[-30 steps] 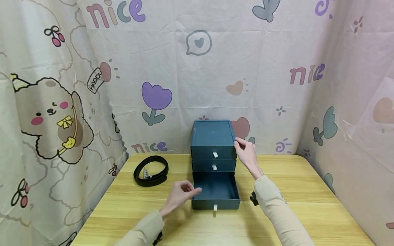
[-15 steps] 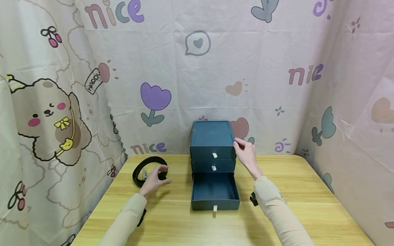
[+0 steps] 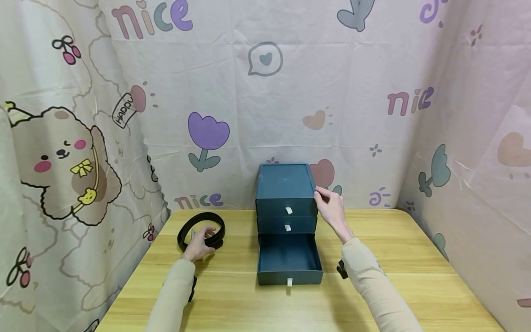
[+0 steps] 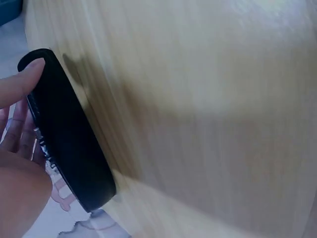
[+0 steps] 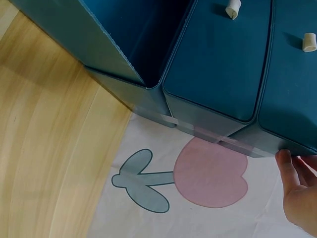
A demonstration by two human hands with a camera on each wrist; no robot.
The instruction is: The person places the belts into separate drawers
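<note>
A coiled black belt (image 3: 180, 237) lies in a loop at the left of the table, a bit of its silver buckle (image 3: 192, 234) showing inside. My left hand (image 3: 199, 245) pinches the coil's near right side. In the left wrist view the thumb (image 4: 32, 74) presses the outer face of the belt (image 4: 69, 129), and the other fingers are behind it, inside the loop. My right hand (image 3: 330, 207) touches the upper right side of a teal drawer box (image 3: 286, 180) with its fingertips. The box's bottom drawer (image 3: 289, 277) is pulled out with nothing inside; the upper two drawers are closed.
Each drawer front carries a small white pull tab (image 3: 289, 210). The light wood table (image 3: 394, 276) runs back to a printed cloth (image 3: 269, 101), which also hangs at both sides. The pulled-out drawer juts toward the front.
My left hand has moved from beside the pulled-out drawer leftward to the belt and now pinches it. The right hand stays at the box's side.
</note>
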